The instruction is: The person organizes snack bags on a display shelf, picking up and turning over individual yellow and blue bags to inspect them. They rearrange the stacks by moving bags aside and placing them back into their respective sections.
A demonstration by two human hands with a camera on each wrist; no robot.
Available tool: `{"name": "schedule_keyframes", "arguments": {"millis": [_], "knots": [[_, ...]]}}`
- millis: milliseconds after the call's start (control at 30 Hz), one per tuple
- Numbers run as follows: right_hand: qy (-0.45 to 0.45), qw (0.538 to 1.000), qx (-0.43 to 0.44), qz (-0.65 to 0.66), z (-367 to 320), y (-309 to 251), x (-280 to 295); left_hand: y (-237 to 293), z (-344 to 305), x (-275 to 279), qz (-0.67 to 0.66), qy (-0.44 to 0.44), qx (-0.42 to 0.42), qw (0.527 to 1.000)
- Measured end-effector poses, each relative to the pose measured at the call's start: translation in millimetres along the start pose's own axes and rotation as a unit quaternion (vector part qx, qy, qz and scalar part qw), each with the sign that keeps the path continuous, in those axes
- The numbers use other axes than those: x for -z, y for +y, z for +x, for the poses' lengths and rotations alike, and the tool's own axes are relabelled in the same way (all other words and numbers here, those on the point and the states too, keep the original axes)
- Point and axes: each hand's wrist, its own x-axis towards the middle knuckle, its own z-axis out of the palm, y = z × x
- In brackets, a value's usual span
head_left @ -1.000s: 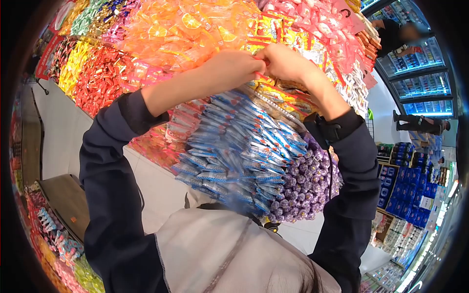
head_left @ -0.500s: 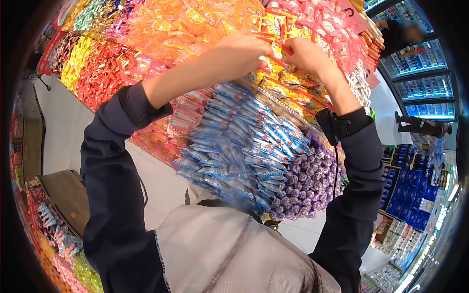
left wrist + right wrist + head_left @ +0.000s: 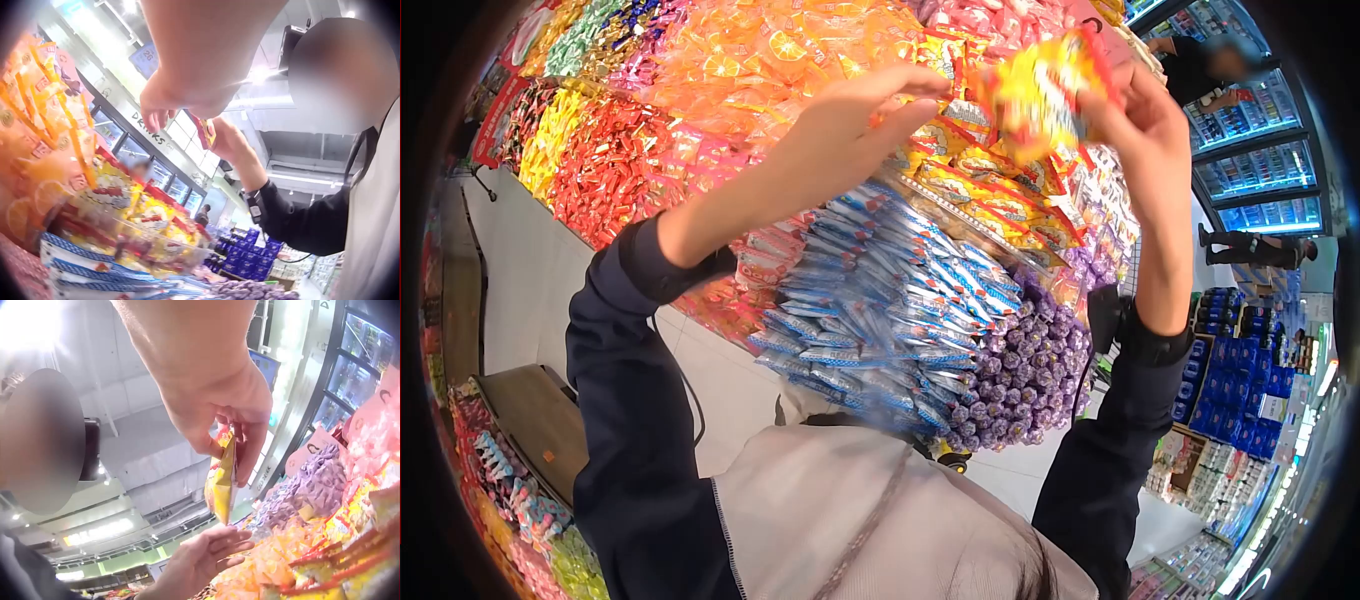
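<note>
We see heaped orange packets (image 3: 760, 60) and blue-and-white packets (image 3: 880, 290) beside a clear-edged bin (image 3: 957, 221) filled with yellow packets (image 3: 975, 185), purple-wrapped sweets (image 3: 1025, 370) nearby. The left hand (image 3: 850, 128), fingers extended, is farther than half a second ago from the right hand (image 3: 1148, 120), which pinches a single yellow packet (image 3: 1040, 95) in midair, blocking our view of sweets beyond.

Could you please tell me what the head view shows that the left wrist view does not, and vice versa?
Only the head view: red-wrapped sweets and green-wrapped sweets. Only the left wrist view: "DRINKS" lettering and the ceiling. Both: the left hand, the right hand holding a yellow packet, and orange packets.
</note>
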Motion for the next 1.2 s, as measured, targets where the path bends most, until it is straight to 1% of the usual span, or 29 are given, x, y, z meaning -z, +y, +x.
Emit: {"name": "schedule_keyframes", "arguments": {"millis": [33,67,100,167,233,267,367,400,500,533,600,767,933,1033,1067,1167,1200], "knots": [[-0.035,0.998,-0.033,0.031,-12.8,-2.9,0.0,5.7,-6.3,-2.8,-0.106,-0.032,0.046,0.993],[-0.04,0.992,-0.087,0.079,-24.5,-5.1,-5.2,10.7,-12.1,-5.8,-0.21,-0.065,0.092,0.971],[-0.063,0.989,-0.118,0.069,-36.5,-3.0,-8.2,15.6,-18.2,-8.9,-0.311,-0.098,0.137,0.935],[-0.071,0.975,-0.188,0.094,-55.7,-3.3,-23.1,22.1,-34.0,-18.9,-0.349,-0.133,0.199,0.906],[-0.097,0.972,-0.185,0.111,-70.9,8.1,-30.9,31.3,-47.1,-26.7,-0.394,-0.154,0.255,0.87],[-0.104,0.962,-0.211,0.141,-76.2,10.5,-35.2,35.3,-51.0,-29.3,-0.423,-0.162,0.272,0.849],[-0.116,0.95,-0.23,0.177,-87.8,18.7,-44.4,24.6,-69.3,-39.6,-0.428,-0.211,0.278,0.834],[-0.124,0.944,-0.239,0.192,-92.1,24.7,-46.0,27.2,-70.4,-37.7,-0.438,-0.233,0.298,0.815],[-0.125,0.912,-0.311,0.235,-102.6,34.1,-54.9,20.7,-83.8,-46.2,-0.445,-0.226,0.336,0.799],[-0.12,0.907,-0.328,0.236,-107.1,41.4,-57.1,19.8,-87.2,-48.9,-0.439,-0.215,0.34,0.804],[-0.127,0.902,-0.339,0.237,-112.4,48.1,-59.8,15.1,-94.3,-53.2,-0.451,-0.216,0.347,0.793],[-0.127,0.89,-0.36,0.249,-116.4,47.0,-60.8,12.1,-99.2,-55.3,-0.464,-0.212,0.35,0.786],[-0.121,0.893,-0.353,0.251,-117.3,46.4,-60.6,9.8,-98.8,-57.8,-0.465,-0.213,0.347,0.786],[-0.107,0.892,-0.358,0.253,-121.6,49.8,-61.2,9.1,-98.2,-58.5,-0.452,-0.205,0.348,0.795],[-0.1,0.892,-0.36,0.253,-123.1,50.9,-61.5,8.3,-98.1,-58.5,-0.451,-0.191,0.344,0.801],[-0.1,0.878,-0.336,0.325,-132.9,43.4,-68.7,2.0,-100.8,-60.5,-0.447,-0.156,0.327,0.818],[-0.121,0.884,-0.323,0.316,-138.4,45.0,-71.9,-1.6,-103.4,-61.4,-0.449,-0.148,0.325,0.819]]}}
